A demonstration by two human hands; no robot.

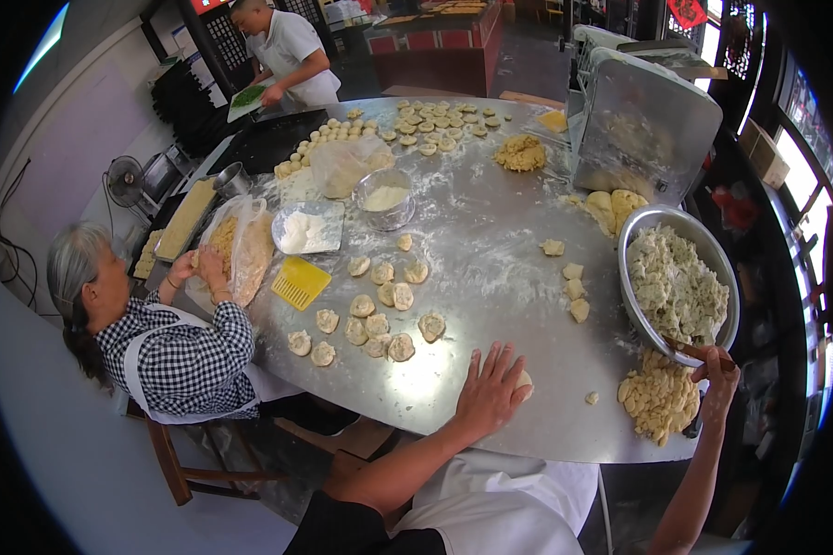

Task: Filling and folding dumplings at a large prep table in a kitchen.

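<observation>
My left hand [491,394] lies palm down near the table's front edge, fingers stretched out. From under its right side peeks a small pale dough piece [525,383], mostly covered by the hand. Over at the right, my right hand [716,370] grips a brown wooden stick [683,350], whose far end reaches into the pale, green-flecked filling [677,282]. That filling heaps up in a large steel bowl [729,326]. Just below the bowl sits a pile of small yellowish dough pieces [659,400]. One little dough bit [591,398] lies between my hands.
Round filled dough pieces [377,326] are scattered left of centre, near a yellow scraper [301,283] and a flour tray [307,229]. A co-worker [176,342] sits left, hands at a plastic bag [250,250]. Another person [292,60] stands behind. A metal machine [643,120] stands back right.
</observation>
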